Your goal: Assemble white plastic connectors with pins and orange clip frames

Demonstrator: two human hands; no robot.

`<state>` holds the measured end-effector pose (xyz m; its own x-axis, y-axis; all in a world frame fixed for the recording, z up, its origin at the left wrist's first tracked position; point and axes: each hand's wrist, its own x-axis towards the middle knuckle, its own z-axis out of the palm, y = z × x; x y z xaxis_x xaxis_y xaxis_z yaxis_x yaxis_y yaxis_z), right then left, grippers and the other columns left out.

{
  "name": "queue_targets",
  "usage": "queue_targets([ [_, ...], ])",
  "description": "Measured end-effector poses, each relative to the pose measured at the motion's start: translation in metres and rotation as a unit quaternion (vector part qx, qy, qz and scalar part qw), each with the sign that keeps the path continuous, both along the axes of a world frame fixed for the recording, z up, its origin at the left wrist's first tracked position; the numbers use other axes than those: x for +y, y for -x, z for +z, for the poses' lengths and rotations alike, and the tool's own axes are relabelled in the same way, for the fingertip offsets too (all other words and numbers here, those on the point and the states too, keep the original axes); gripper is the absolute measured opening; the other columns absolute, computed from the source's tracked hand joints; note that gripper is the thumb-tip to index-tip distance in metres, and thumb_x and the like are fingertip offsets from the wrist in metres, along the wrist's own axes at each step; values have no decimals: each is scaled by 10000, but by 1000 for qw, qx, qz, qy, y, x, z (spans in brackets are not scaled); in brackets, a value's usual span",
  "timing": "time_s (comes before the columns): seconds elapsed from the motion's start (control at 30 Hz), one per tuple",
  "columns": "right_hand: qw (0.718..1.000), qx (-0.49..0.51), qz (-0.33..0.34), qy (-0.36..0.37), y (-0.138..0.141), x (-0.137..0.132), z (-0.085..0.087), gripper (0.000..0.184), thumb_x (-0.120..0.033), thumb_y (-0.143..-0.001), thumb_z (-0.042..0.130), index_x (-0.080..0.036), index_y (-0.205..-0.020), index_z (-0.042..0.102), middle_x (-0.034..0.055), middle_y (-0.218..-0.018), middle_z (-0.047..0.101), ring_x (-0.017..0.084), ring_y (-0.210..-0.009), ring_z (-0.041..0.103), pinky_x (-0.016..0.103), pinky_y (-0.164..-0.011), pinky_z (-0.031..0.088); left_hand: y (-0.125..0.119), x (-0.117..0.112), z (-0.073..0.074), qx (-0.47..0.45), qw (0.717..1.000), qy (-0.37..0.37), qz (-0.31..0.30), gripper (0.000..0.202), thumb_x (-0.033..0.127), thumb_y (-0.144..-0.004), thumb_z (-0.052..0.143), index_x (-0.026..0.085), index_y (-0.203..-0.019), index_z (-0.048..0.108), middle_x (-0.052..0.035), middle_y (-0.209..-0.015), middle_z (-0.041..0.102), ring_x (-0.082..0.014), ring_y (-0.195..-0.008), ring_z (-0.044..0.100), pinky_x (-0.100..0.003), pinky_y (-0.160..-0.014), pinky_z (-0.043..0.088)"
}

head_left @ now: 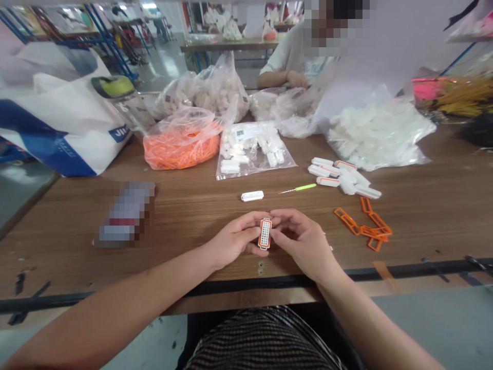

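Observation:
My left hand [235, 240] and my right hand [300, 240] meet above the near edge of the wooden table [192, 210]. Together they pinch a small white connector with an orange seal frame [265, 234] on its face, held upright between the fingertips. One bare white connector [252, 196] lies on the table just beyond my hands. A thin pick tool with a green handle [300, 188] lies to its right. Several loose orange seal frames [364, 222] lie to the right of my right hand. A small pile of white connectors [344, 177] sits beyond them.
A bag of orange parts [181, 146], a clear bag of white connectors [252, 149] and a large bag of white parts [379, 133] stand mid-table. A white and blue bag [61, 128] fills the left. A blurred object [125, 213] lies at my left. Another person [296, 56] sits opposite.

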<state>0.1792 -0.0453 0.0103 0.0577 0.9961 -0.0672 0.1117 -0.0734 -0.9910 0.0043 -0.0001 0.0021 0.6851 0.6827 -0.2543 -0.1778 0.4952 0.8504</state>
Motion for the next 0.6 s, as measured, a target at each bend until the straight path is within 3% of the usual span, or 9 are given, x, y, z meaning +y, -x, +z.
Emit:
queue_targets([
  [0.1,997,-65,21,-22,1,-3,2,320,-233,-760,646,-214,-1078,619,48,-924,699,173,-787,668,363,-742,561,-1,0,1,-3,1000,7,20,292,227,-872,644,181,-1160,630,-102,-1194,605,-157,-880,623,-254,-683,590],
  [0.3,977,-154,78,-125,3,-5,9,454,-70,-742,578,-257,-1154,618,51,-1076,645,182,-958,632,384,-870,531,-1,-2,-1,3,997,13,74,296,255,-861,650,182,-1145,610,-77,-1055,626,-196,-912,629,-306,-721,577],
  [0.4,967,-181,85,-161,6,-4,10,412,-91,-764,611,-253,-1142,632,59,-1127,656,205,-1054,615,428,-934,509,-2,-4,-2,17,995,-10,102,274,259,-854,672,190,-1108,600,-49,-1012,626,-174,-906,616,-274,-728,551],
  [0.5,962,-194,65,-182,10,-5,8,316,-143,-811,623,-238,-1109,669,77,-1120,684,218,-1062,631,451,-937,510,-3,-5,-2,29,993,-60,93,246,260,-849,691,186,-1064,599,-48,-1052,636,-160,-944,610,-249,-768,525],
  [0.6,968,-174,59,-172,9,-8,8,251,-167,-862,582,-238,-1069,706,72,-1085,716,190,-992,671,392,-880,542,-1,-4,-1,38,995,-71,55,256,291,-865,674,188,-1089,602,-62,-1122,630,-167,-974,621,-261,-790,533],
])
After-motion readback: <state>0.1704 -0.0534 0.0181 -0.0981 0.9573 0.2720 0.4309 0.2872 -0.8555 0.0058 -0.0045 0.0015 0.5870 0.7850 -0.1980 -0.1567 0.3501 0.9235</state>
